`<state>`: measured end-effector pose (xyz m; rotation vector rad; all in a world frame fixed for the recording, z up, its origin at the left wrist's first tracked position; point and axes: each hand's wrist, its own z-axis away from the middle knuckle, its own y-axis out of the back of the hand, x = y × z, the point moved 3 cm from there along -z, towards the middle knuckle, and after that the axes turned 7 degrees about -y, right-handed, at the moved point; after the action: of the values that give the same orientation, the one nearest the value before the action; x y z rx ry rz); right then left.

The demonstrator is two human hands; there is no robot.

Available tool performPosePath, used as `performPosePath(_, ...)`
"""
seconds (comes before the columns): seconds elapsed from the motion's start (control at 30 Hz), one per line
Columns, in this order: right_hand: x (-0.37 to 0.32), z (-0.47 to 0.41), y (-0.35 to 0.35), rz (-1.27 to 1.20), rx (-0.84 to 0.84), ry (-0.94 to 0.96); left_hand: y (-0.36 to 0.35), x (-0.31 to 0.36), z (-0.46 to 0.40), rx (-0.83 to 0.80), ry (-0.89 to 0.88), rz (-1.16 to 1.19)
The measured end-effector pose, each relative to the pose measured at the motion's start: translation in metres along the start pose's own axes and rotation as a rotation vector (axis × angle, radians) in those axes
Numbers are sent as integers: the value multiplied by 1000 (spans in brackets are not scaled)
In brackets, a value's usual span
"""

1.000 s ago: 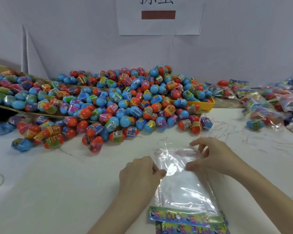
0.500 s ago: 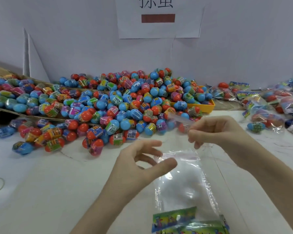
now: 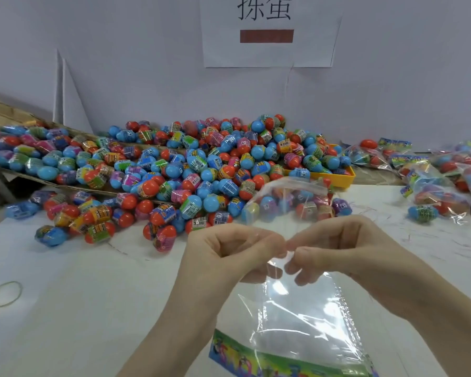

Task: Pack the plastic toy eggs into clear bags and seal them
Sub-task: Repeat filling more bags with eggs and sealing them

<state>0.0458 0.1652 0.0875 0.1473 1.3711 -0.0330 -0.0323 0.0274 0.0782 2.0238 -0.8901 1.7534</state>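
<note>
A big heap of blue and red plastic toy eggs (image 3: 191, 172) covers the back of the white table (image 3: 79, 289). In front of it my left hand (image 3: 229, 254) and my right hand (image 3: 335, 248) both pinch the mouth of an empty clear bag (image 3: 299, 317), fingertips close together, holding it lifted above the table. The bag's upper flap (image 3: 288, 194) stands up behind my hands, and its body hangs down toward me. A colourful printed header card (image 3: 269, 360) lies under the bag's lower end.
A yellow tray (image 3: 337, 174) sits under the right side of the egg heap. Packed bags of eggs (image 3: 433, 180) pile at the far right. A cardboard box flap (image 3: 17, 118) with more eggs is at the left. A rubber band (image 3: 6, 293) lies near the left edge.
The bag lay flat on the table a second ago. My right hand lifted its top edge, then my left hand came up and took hold of the mouth too.
</note>
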Motion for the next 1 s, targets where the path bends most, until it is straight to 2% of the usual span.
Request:
performPosePath(0.23,3,-3,-11,-138,153,67,1,4,4,111,-117,-70)
performPosePath(0.3,6,-3,-10,-165,296,110,3,5,7,203,-166,-152)
performPosePath(0.37,9,2,-9,-193,484,186,6,6,10,337,-281,-363)
performPosePath(0.4,8,6,-14,-209,515,226,7,6,12,395,-377,-505)
performPosePath(0.53,2,14,-51,-186,324,272,-6,2,22,464,-837,-1044)
performPosePath(0.63,6,10,-60,-249,370,259,-15,-1,27,438,-924,-1152)
performPosePath(0.73,10,6,-55,-386,455,206,-21,-2,33,313,-836,-1134)
performPosePath(0.83,12,3,-45,-403,424,167,-5,1,41,244,-705,-920)
performPosePath(0.87,12,3,-41,-387,372,133,6,4,40,285,-618,-806)
performPosePath(0.93,11,2,-37,-320,207,45,28,8,32,342,-311,-575)
performPosePath(1.0,12,-1,-39,-235,36,-14,39,2,23,203,11,-371)
